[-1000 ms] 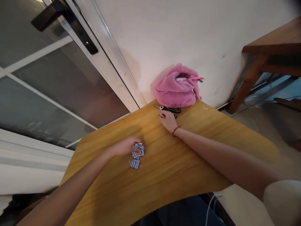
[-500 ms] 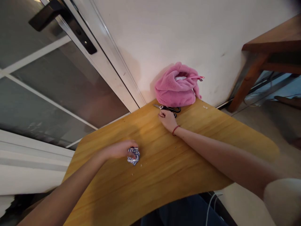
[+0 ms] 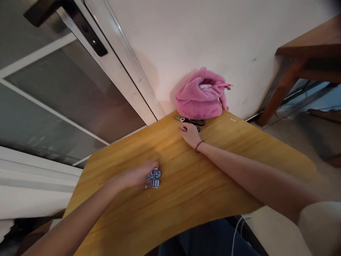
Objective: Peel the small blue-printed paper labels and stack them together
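My left hand (image 3: 145,171), slightly smeared by motion, is closed on a small crumpled blue-and-white patterned piece (image 3: 155,177) just over the table; whether it is paper, wrapper or cloth I cannot tell. Farther back, my right hand (image 3: 190,134) rests on the wood with its fingers curled together, a red string bracelet at the wrist. Anything inside those fingers is hidden. Black-handled scissors (image 3: 196,122) lie right behind the right hand, blades towards the left, partly covered by it.
A pink plush bag (image 3: 199,103) stands at the back of the wooden table (image 3: 176,199), against the white wall. Left of the table is a glazed door (image 3: 66,89) with a black handle. Small white scraps (image 3: 232,120) lie near the back right edge. A wooden stool or table (image 3: 298,64) stands right.
My left hand has shifted slightly, and the patterned piece in it is turned, showing more of its blue-and-white face. My right hand stays by the scissors. The view has tilted a little.
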The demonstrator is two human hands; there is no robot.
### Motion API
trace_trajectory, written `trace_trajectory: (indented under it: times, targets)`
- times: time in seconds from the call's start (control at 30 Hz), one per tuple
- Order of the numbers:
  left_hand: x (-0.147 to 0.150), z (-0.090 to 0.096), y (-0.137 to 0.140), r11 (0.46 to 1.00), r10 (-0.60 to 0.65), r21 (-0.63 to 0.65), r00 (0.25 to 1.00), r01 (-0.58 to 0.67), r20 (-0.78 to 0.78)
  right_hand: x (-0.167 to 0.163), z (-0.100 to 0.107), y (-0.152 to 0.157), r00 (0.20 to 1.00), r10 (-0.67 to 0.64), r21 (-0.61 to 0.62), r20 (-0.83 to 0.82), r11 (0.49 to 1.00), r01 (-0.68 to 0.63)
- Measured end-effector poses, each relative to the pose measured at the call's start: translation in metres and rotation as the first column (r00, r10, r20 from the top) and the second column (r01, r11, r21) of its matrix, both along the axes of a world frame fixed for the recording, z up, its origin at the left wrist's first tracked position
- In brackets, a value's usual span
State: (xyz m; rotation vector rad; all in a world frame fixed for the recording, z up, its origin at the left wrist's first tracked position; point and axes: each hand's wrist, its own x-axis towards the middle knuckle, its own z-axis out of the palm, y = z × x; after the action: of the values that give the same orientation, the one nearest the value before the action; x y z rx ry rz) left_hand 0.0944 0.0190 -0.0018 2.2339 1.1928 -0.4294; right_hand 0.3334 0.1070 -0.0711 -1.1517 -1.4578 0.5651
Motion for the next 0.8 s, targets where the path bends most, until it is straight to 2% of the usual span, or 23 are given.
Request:
trace_trajectory:
  times: [0.23, 0.33, 0.43, 0.5, 0.57, 0.6, 0.63, 0.7, 0.8]
  targets:
    - [-0.007, -0.005, -0.001, 0.999, -0.033, 0.022, 0.999, 0.034, -0.036, 0.000, 0.001, -0.001, 1.000, -0.003, -0.005, -0.001, 1.000, 0.003]
    - [-0.015, -0.005, 0.002, 0.998, 0.063, 0.011, 0.995, -0.064, 0.073, 0.001, 0.001, -0.001, 1.000, -0.018, -0.009, 0.005, 1.000, 0.018]
    - [-0.023, -0.003, 0.001, 0.980, 0.195, 0.005, 0.960, -0.201, 0.202, 0.003, 0.001, -0.002, 0.999, -0.032, 0.010, 0.025, 0.999, 0.032]
    - [-0.029, -0.005, -0.001, 0.946, 0.291, 0.044, 0.898, -0.322, 0.331, 0.003, 0.001, -0.003, 0.998, -0.039, 0.040, 0.050, 0.999, 0.037]
    - [-0.034, -0.012, -0.005, 0.863, 0.387, 0.085, 0.761, -0.498, 0.521, 0.003, 0.001, -0.004, 0.995, -0.035, 0.077, 0.090, 0.997, 0.028]
    - [-0.036, -0.017, -0.008, 0.827, 0.399, 0.100, 0.703, -0.553, 0.588, 0.002, 0.000, -0.005, 0.993, -0.033, 0.097, 0.114, 0.995, 0.022]
    - [-0.038, -0.021, -0.011, 0.815, 0.391, 0.113, 0.683, -0.568, 0.617, 0.001, 0.000, -0.006, 0.990, -0.031, 0.116, 0.140, 0.993, 0.015]
    - [-0.040, -0.025, -0.016, 0.864, 0.330, 0.133, 0.744, -0.486, 0.580, -0.001, -0.002, -0.008, 0.980, -0.024, 0.146, 0.195, 0.989, -0.004]
    - [-0.038, -0.019, -0.020, 0.955, 0.196, 0.104, 0.856, -0.277, 0.479, -0.006, -0.006, -0.010, 0.961, -0.004, 0.166, 0.275, 0.985, -0.043]
